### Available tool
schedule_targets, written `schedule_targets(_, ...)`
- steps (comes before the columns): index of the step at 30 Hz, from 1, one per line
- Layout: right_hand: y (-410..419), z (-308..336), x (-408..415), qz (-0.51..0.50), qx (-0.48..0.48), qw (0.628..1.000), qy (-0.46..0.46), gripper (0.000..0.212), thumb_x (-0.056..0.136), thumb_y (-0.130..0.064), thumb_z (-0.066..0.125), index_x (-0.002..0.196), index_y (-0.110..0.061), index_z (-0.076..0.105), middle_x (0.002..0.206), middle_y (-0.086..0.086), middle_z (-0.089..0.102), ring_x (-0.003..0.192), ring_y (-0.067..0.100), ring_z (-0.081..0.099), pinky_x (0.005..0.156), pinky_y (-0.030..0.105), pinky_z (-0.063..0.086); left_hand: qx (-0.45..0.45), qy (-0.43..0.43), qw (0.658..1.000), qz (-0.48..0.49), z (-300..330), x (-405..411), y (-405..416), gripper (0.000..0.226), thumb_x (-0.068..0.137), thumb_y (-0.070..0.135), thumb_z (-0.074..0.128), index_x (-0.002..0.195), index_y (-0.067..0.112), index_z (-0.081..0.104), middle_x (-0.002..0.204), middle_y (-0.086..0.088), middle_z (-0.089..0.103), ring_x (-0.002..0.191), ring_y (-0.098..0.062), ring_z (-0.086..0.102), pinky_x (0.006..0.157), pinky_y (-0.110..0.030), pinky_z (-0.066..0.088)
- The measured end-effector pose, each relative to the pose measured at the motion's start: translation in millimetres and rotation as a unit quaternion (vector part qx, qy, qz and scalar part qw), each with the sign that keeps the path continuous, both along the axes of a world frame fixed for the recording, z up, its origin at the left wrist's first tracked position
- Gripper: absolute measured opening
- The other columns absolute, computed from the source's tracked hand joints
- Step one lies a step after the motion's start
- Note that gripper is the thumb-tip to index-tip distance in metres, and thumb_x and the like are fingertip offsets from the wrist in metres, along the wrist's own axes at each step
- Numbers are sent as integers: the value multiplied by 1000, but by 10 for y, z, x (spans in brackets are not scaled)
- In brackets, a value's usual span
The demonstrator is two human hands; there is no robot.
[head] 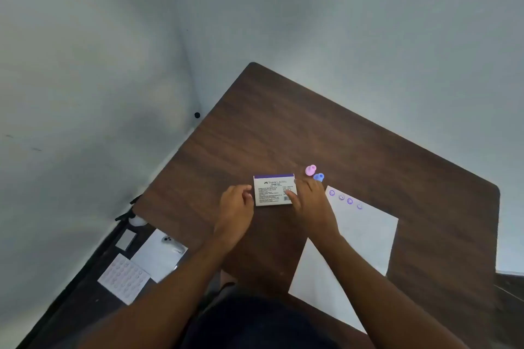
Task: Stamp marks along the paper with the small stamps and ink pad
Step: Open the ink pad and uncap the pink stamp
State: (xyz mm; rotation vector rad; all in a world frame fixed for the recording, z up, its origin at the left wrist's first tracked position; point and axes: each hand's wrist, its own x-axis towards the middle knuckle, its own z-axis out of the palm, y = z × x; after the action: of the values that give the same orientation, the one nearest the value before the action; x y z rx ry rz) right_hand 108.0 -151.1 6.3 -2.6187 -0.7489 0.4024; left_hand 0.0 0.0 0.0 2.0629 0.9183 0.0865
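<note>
Both hands bracket the closed ink pad box (pixel 274 189) mid-table: left hand (pixel 236 208) loosely curled at its left end, touching or just off it, right hand (pixel 307 201) with fingers spread onto its right end. Opening it looks next; steadying one end while lifting the lid should keep it from skidding. Pink stamp (pixel 310 170) and blue stamp (pixel 318 177) stand just beyond, close enough to knock. Paper (pixel 365 238), four marks along its far edge, lies right; the table (pixel 283 122) is open beyond.

A dark wood table (pixel 354 136) stands against pale walls (pixel 113 37). Lower left, a dotted sheet (pixel 123 279), a white sheet (pixel 154 259) and a small grey card (pixel 126 239) lie close together.
</note>
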Motion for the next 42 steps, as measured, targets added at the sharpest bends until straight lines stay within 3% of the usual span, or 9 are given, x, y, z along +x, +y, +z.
schedule_targets(7,58,-117,23,-105,4,991,78,35,95,-33,52,127,-21,54,133,2,59,119,17,54,99,32,47,-84,58,995,4,-50,75,-74,41,93,16,49,133,11,50,118,-4,57,112,-18,53,100,-32,43)
schedule_targets(10,50,-182,15,-148,9,983,112,20,93,-21,51,109,-13,62,119,7,64,106,19,58,87,28,50,-118,76,990,20,-70,48,-116,46,93,16,51,138,12,45,118,-3,54,108,-16,54,97,-31,45)
schedule_targets(16,73,-228,-17,-211,40,967,136,19,92,-11,53,105,-8,68,113,9,66,101,18,58,78,18,42,-115,56,992,-12,-17,55,-147,40,90,8,52,130,11,56,110,-10,59,96,-20,58,86,-21,40)
schedule_targets(20,82,-243,11,-244,43,957,148,18,92,-13,55,103,-8,69,112,9,66,97,15,57,76,17,41,-134,51,990,-9,9,90,-136,39,89,9,53,126,18,60,104,-1,61,92,-16,58,84,-21,43)
schedule_targets(26,73,-214,52,-285,65,943,157,14,91,-10,58,99,-9,69,111,12,66,99,21,61,77,19,45,-135,77,987,42,-65,108,-134,33,89,20,53,120,26,64,122,-1,57,115,-18,48,101,-27,39)
schedule_targets(29,92,-147,93,-304,69,940,140,19,91,-10,54,101,-6,69,111,12,67,100,23,62,82,24,46,-133,78,986,65,27,141,-154,40,90,22,53,130,21,56,128,0,52,122,-19,43,106,-37,40)
schedule_targets(34,122,-125,130,-248,2,951,186,19,91,-9,54,80,-1,66,97,15,72,60,7,52,53,12,39,-152,138,976,67,22,202,-182,47,90,26,52,136,15,48,134,-9,50,129,-27,40,108,-40,36)
schedule_targets(37,124,-121,110,-241,10,952,190,20,91,-8,55,87,3,70,103,14,73,57,4,50,52,12,41,-165,132,976,45,24,202,-193,38,86,29,48,121,26,61,124,-3,60,121,-26,47,105,-39,38)
schedule_targets(42,133,13,121,-253,19,955,152,18,92,-11,55,90,-2,70,97,11,72,72,11,55,64,21,46,-161,127,977,64,78,166,-139,43,86,30,49,128,27,57,130,1,54,124,-22,43,107,-35,35)
